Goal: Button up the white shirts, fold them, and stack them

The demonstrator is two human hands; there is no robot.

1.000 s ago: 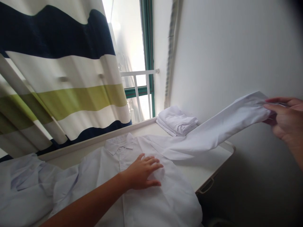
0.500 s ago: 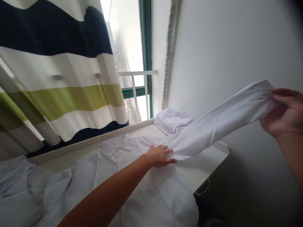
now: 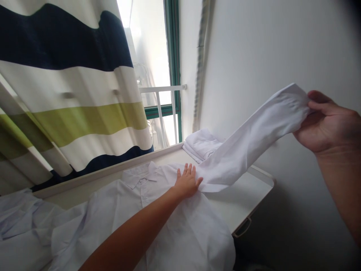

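A white collared shirt point(image 3: 169, 222) lies spread front-up on a white table point(image 3: 242, 199), collar toward the window. My left hand point(image 3: 187, 182) presses flat on its shoulder, fingers apart, right where the sleeve begins. My right hand point(image 3: 329, 122) grips the cuff end of that sleeve point(image 3: 248, 143) and holds it raised in the air, stretched out to the right above the table's edge.
A stack of folded white garments point(image 3: 201, 145) sits at the table's far corner by the wall. More loose pale shirts point(image 3: 25, 226) lie heaped at the left. A striped curtain point(image 3: 70, 86) and a window with a white rail are behind; a white wall stands on the right.
My left hand slid from the shirt's chest up to the shoulder seam. My right hand lifted the sleeve cuff higher and drew it slightly inward.
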